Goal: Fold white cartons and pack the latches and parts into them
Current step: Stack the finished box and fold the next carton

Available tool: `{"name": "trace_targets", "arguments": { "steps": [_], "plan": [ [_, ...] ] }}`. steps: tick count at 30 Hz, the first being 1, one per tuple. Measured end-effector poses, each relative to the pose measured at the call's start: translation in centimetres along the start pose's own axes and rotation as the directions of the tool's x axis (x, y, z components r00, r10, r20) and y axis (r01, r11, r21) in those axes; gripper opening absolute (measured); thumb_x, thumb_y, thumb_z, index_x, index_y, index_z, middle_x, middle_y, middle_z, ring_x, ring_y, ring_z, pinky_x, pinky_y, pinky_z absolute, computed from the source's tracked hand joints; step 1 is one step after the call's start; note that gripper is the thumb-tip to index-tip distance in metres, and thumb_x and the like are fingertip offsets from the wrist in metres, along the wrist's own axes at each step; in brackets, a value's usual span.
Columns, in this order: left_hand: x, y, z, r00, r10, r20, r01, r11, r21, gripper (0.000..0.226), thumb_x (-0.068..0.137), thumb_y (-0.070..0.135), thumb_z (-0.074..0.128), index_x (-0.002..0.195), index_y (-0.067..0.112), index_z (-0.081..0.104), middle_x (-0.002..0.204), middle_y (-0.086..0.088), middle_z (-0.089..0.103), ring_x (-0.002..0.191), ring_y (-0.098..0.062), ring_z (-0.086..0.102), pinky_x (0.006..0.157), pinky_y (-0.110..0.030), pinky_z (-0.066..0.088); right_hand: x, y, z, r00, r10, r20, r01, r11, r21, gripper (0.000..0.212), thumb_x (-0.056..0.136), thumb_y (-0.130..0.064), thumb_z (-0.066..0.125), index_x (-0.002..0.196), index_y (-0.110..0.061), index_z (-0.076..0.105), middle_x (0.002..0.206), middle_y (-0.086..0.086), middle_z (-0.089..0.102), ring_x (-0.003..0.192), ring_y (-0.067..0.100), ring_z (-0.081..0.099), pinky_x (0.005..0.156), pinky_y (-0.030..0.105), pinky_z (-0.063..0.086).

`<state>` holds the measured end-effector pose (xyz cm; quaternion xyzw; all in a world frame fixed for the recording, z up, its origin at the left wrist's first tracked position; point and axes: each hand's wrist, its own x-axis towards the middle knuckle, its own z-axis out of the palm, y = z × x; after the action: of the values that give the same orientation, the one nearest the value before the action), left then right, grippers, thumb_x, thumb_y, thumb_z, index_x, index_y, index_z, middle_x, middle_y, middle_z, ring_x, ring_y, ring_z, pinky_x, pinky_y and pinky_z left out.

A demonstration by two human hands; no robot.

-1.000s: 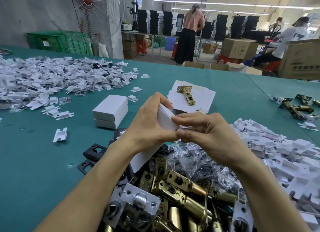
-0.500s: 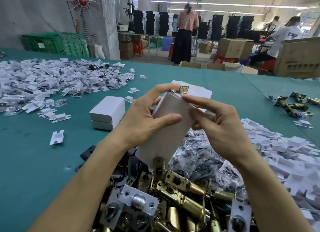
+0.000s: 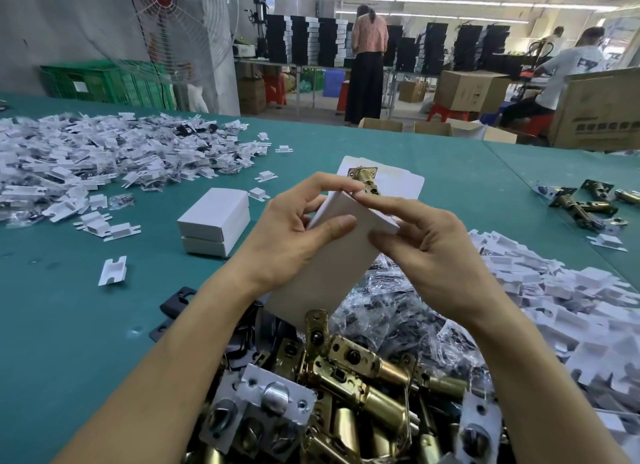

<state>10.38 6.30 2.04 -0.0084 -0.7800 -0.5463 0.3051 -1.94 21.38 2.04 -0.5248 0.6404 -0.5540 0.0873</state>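
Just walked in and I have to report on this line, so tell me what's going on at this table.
A person is folding a white carton, held above the green table: the left hand grips its side and the right hand pinches its top end. Two closed cartons sit stacked to the left. Behind the hands, one brass latch lies on a flat blank. A heap of latches and bagged parts waits nearest the camera, unpacked.

The carton [image 3: 332,255] is right of stacked boxes [image 3: 214,221], behind the latch pile [image 3: 353,387].
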Motion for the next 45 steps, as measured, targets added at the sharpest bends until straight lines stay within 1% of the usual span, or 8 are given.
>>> {"name": "trace_targets", "arguments": {
  "steps": [9, 13, 18, 21, 26, 34, 38, 45],
  "plan": [
    [0.0, 0.1, 0.0, 0.996, 0.091, -0.009, -0.09, 0.995, 0.048, 0.025, 0.093, 0.026, 0.065, 0.117, 0.031, 0.062, 0.09, 0.007, 0.074, 0.078, -0.011, 0.07, 0.062, -0.021, 0.051, -0.1, -0.6, -0.8, 0.998, 0.045, -0.035, -0.04, 0.991, 0.131, 0.033, 0.086, 0.0, 0.072, 0.099, -0.03, 0.074, 0.104, 0.002, 0.075, 0.084, 0.034, 0.072, 0.08, 0.049, 0.059],
    [0.3, -0.3, -0.2, 0.979, 0.148, -0.14, -0.076, 0.904, 0.421, 0.041, 0.088, 0.026, 0.075, 0.123, 0.034, 0.056, 0.119, 0.011, 0.064, 0.111, -0.004, 0.059, 0.088, -0.023, 0.05, -0.1, -1.0, -1.1, 0.985, 0.036, -0.168, -0.029, 0.998, 0.049, 0.035, 0.084, -0.003, 0.074, 0.105, -0.03, 0.067, 0.1, 0.002, 0.071, 0.083, 0.025, 0.073, 0.072, 0.039, 0.062],
    [0.5, 0.5, -0.9, 0.867, -0.089, -0.49, 0.222, 0.95, 0.221, 0.041, 0.084, 0.058, 0.07, 0.083, 0.017, 0.066, 0.067, 0.008, 0.066, 0.06, -0.009, 0.063, 0.057, -0.023, 0.049, 0.0, -1.7, -1.7, 0.926, -0.07, -0.37, 0.036, 0.995, -0.097, 0.058, 0.076, -0.006, 0.083, 0.124, -0.027, 0.059, 0.11, 0.0, 0.067, 0.1, 0.016, 0.066, 0.082, 0.03, 0.059],
    [0.7, 0.8, -0.8, 0.819, -0.565, -0.102, 0.537, 0.817, -0.211, 0.082, 0.076, 0.082, 0.048, 0.112, 0.011, 0.067, 0.087, -0.006, 0.077, 0.071, -0.022, 0.072, 0.059, -0.031, 0.056, -0.2, -2.4, -0.3, 0.964, -0.14, -0.224, 0.113, 0.985, -0.132, 0.056, 0.073, -0.001, 0.083, 0.114, -0.03, 0.061, 0.111, 0.003, 0.063, 0.105, 0.014, 0.063, 0.08, 0.023, 0.059],
    [0.3, 0.6, -0.6, 0.827, -0.496, 0.264, 0.546, 0.599, -0.586, 0.074, 0.078, 0.079, 0.049, 0.108, 0.017, 0.076, 0.103, -0.013, 0.074, 0.09, -0.029, 0.072, 0.078, -0.051, 0.058, -0.7, -2.6, 2.2, 0.988, -0.153, -0.013, 0.141, 0.941, -0.306, 0.043, 0.077, 0.002, 0.079, 0.109, -0.025, 0.068, 0.106, 0.0, 0.053, 0.105, 0.017, 0.058, 0.085, 0.036, 0.058],
    [1.0, 0.4, -0.5, 0.709, -0.657, -0.255, 0.424, 0.687, -0.591, 0.098, 0.055, 0.049, 0.09, 0.137, 0.023, 0.044, 0.097, -0.003, 0.059, 0.088, -0.02, 0.062, 0.075, -0.059, 0.057, -0.8, -3.1, 1.4, 0.9, 0.244, 0.363, -0.034, 0.867, -0.497, 0.023, 0.087, -0.042, 0.07, 0.1, -0.026, 0.059, 0.091, -0.011, 0.064, 0.083, 0.002, 0.06, 0.08, 0.031, 0.054],
    [0.7, 0.1, -0.8, 0.755, -0.589, -0.288, 0.374, 0.747, -0.549, 0.079, 0.053, 0.029, 0.091, 0.123, 0.028, 0.054, 0.107, 0.002, 0.053, 0.097, -0.015, 0.055, 0.074, -0.053, 0.06, -1.2, -3.3, 0.6, 0.666, 0.506, 0.548, -0.058, 0.768, -0.638, 0.032, 0.077, -0.042, 0.079, 0.104, -0.025, 0.072, 0.096, -0.013, 0.072, 0.086, 0.0, 0.066, 0.083, 0.026, 0.057],
    [0.7, -1.2, -0.6, 0.813, -0.449, -0.37, 0.366, 0.889, -0.274, 0.048, 0.055, 0.019, 0.075, 0.1, 0.029, 0.061, 0.093, 0.004, 0.061, 0.082, -0.017, 0.058, 0.081, -0.053, 0.058, -0.9, -2.2, -0.1, 0.648, 0.486, 0.587, -0.064, 0.802, -0.594, 0.02, 0.08, -0.03, 0.081, 0.093, -0.018, 0.07, 0.09, -0.003, 0.072, 0.085, 0.014, 0.067, 0.083, 0.041, 0.055]
  ]
}}
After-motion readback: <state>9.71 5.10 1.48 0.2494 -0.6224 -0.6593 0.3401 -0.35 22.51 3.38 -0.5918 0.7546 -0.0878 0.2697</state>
